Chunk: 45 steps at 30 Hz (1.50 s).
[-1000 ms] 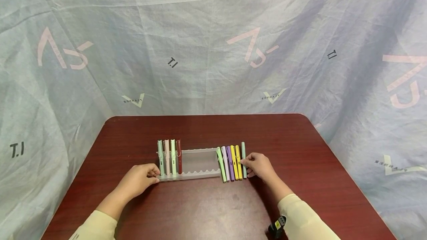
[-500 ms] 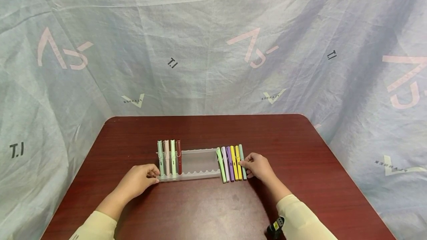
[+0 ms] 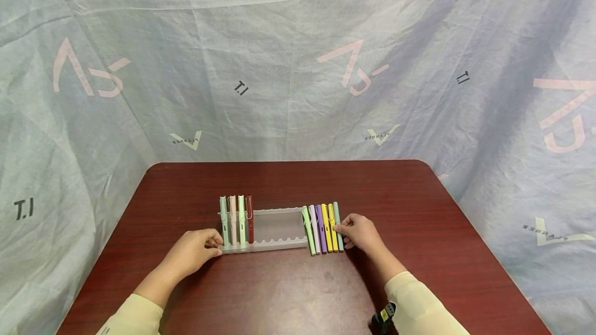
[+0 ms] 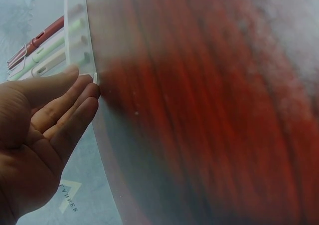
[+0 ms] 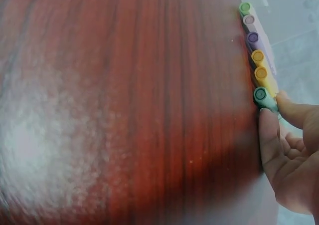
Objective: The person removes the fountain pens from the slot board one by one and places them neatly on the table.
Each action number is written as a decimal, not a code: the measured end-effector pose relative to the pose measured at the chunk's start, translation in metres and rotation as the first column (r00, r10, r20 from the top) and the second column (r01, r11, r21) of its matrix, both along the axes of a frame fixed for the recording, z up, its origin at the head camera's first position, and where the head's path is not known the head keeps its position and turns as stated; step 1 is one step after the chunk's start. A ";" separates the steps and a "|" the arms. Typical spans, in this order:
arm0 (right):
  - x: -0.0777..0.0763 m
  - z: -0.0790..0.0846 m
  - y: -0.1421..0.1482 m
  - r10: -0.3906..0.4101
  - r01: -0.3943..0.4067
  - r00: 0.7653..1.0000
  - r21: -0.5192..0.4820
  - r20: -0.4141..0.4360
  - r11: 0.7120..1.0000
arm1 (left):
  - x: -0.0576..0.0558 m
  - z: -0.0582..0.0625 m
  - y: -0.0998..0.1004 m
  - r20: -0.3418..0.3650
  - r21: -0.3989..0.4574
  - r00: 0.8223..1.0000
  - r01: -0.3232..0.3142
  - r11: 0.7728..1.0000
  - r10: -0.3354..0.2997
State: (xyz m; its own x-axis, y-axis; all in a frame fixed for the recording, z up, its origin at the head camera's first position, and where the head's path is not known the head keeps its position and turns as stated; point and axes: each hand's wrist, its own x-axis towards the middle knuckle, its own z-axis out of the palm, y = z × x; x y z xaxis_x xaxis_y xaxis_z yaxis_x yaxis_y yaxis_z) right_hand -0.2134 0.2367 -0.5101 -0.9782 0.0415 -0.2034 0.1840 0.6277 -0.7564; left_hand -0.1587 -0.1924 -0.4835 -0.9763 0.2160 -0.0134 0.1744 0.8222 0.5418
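Note:
On the table stands a clear pen tray [image 3: 279, 244] with scalloped edges. Across its left end lie a pale teal pen [image 3: 224, 226], a pale pink pen [image 3: 233, 224], a light green pen [image 3: 241, 224] and a dark red pen [image 3: 250, 226]. My left hand [image 3: 197, 247] pinches the tray's near left corner between thumb and fingers. By the tray's right end, my right hand [image 3: 360, 230] holds a teal pen [image 5: 260, 94] between thumb and fingers; this pen lies right against the end of a row of pens.
The row by the tray's right end has a green pen [image 3: 308, 231], a lilac pen [image 3: 314, 229], a purple pen [image 3: 321, 229] and two yellow pens [image 3: 327, 229]. A small black device [image 3: 385, 317] is near the right sleeve. Printed fabric [image 3: 288, 66] hangs behind the table.
My right hand has moved the teal pen slightly left, closing the gap to the yellow pens. Over the last half second it has hardly moved. The left hand stays at the tray corner.

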 end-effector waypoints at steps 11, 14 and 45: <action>-0.004 0.003 0.004 -0.032 0.032 0.999 -0.039 -0.002 0.999 | -0.001 0.002 0.001 0.005 0.004 1.000 0.003 1.000 -0.003; -0.006 0.006 0.003 -0.035 0.036 0.997 0.009 -0.063 0.999 | -0.001 0.002 0.002 0.005 0.004 1.000 0.008 1.000 -0.008; 0.002 0.023 -0.117 0.390 -0.429 0.886 -0.126 -0.249 0.894 | 0.000 0.001 0.000 0.010 -0.002 1.000 -0.001 1.000 0.001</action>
